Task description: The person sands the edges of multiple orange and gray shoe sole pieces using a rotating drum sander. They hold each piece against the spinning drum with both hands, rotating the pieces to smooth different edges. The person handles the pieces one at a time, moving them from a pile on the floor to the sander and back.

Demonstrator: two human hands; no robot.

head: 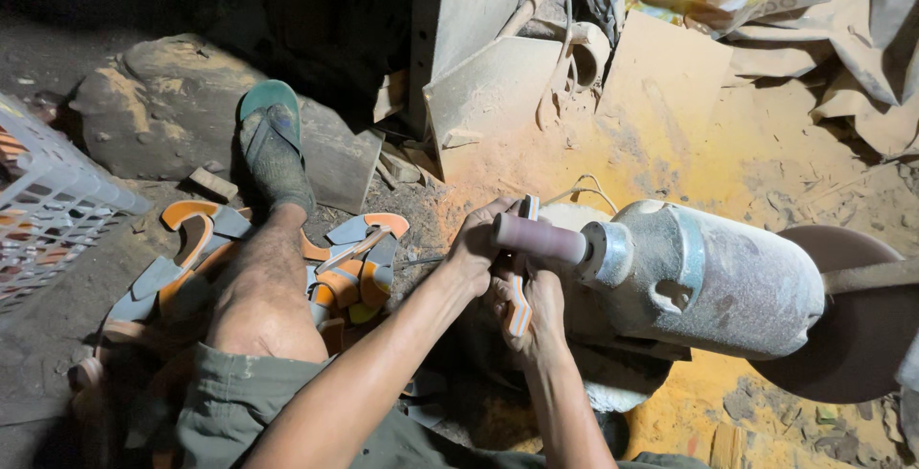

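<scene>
item i handle: curved sandal-sole piece [518, 304], orange with grey and white layers; stood on edge, near upright, pressed to the pink sanding drum [539, 237], a short dusty cylinder lying level on the grinder shaft.

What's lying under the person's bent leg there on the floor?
Orange-and-grey sole pieces lie heaped under the leg, showing on both sides of it. How many are directly beneath is hidden by the leg.
</scene>
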